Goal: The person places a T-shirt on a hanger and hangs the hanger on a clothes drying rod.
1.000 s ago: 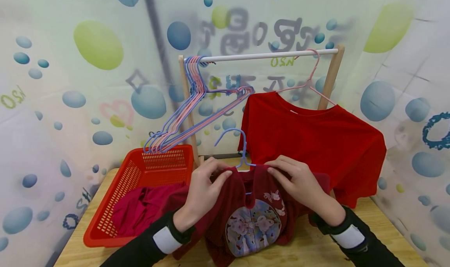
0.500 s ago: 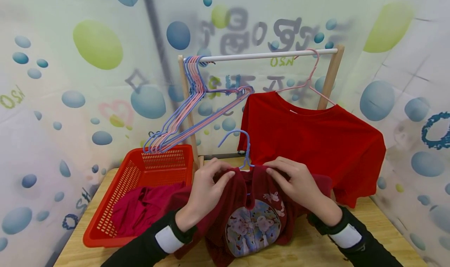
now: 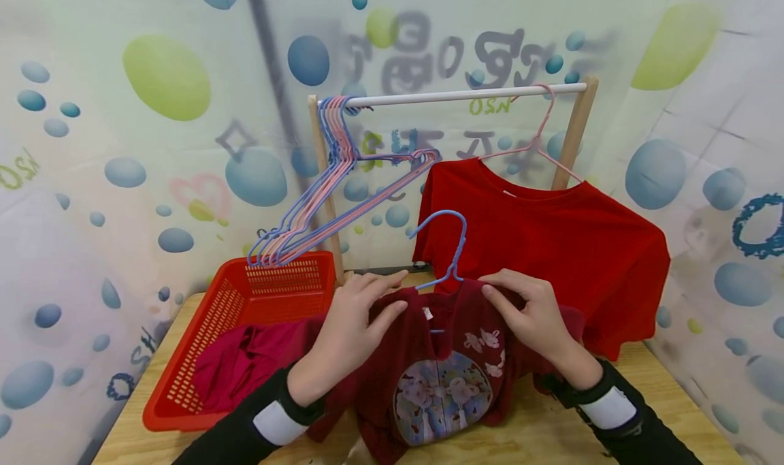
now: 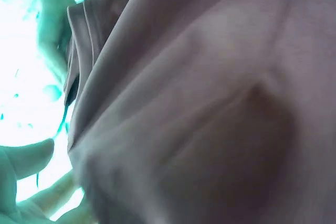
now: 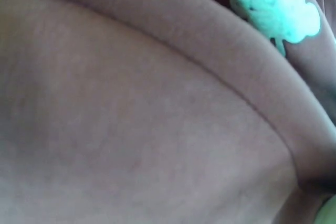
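While the dark red shirt (image 3: 461, 353) sits at the near middle, the blue hanger (image 3: 461, 242) pokes hook-up from its neckline. The left hand (image 3: 349, 322), thumb and fingers parted, is at its left shoulder; the right hand (image 3: 537, 318) pinches the right one. Apparently the shoulders are being fitted; next probably calls for evening them, well before the far rail (image 3: 441, 99).
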A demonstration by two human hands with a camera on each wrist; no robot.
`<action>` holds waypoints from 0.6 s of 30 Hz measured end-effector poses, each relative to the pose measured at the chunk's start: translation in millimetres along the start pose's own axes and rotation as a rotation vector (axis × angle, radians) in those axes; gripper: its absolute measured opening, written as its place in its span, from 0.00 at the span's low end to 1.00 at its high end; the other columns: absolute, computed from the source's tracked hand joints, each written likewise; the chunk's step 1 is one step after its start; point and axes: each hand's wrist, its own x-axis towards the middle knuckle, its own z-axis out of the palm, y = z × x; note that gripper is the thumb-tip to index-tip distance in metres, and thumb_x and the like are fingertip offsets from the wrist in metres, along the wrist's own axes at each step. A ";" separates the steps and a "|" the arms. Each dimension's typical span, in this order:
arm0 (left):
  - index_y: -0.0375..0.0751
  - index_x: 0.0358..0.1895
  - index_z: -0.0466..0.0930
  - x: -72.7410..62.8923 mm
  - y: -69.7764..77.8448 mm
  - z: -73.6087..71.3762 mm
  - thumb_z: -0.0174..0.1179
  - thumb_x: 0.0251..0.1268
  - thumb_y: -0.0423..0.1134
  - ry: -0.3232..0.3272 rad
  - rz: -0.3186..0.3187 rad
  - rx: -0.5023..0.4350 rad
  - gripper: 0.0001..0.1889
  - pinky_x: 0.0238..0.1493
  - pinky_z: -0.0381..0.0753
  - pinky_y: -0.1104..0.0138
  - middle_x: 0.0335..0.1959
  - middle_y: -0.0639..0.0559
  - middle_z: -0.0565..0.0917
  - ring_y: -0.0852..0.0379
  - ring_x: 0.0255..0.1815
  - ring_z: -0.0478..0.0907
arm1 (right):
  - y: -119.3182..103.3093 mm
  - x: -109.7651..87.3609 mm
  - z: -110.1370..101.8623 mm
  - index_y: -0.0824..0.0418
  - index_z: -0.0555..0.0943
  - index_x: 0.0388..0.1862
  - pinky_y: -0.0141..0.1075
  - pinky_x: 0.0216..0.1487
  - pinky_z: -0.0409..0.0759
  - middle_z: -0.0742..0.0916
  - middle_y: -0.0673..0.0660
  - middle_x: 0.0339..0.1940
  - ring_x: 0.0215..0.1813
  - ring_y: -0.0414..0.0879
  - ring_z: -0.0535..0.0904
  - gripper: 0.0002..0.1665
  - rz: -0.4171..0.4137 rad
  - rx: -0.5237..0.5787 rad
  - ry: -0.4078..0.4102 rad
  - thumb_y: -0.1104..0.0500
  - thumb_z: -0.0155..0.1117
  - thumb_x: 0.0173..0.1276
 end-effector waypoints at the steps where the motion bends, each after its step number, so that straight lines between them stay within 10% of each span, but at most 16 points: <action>1: 0.43 0.64 0.83 -2.8 -1.9 -5.2 0.71 0.67 0.37 0.000 -0.021 0.015 0.23 0.48 0.79 0.59 0.49 0.47 0.88 0.52 0.49 0.79 | 0.4 -0.7 -1.6 0.63 0.90 0.43 0.20 0.46 0.79 0.92 0.57 0.37 0.39 0.34 0.85 0.20 0.010 0.001 0.005 0.81 0.68 0.57; 12: 0.37 0.69 0.75 -34.8 -43.4 -70.0 0.74 0.64 0.47 -0.287 -0.434 0.091 0.33 0.57 0.83 0.46 0.57 0.42 0.85 0.43 0.58 0.81 | 4.4 -8.7 -17.5 0.64 0.90 0.43 0.20 0.45 0.78 0.91 0.49 0.39 0.39 0.31 0.83 0.19 0.093 -0.007 0.035 0.81 0.66 0.58; 18: 0.37 0.49 0.85 -40.5 -53.0 -74.9 0.71 0.66 0.34 -0.397 -0.456 0.079 0.11 0.38 0.85 0.63 0.37 0.49 0.89 0.56 0.35 0.83 | 6.3 -10.4 -24.9 0.65 0.90 0.43 0.19 0.47 0.78 0.91 0.46 0.40 0.40 0.31 0.83 0.19 0.105 -0.011 0.044 0.82 0.66 0.58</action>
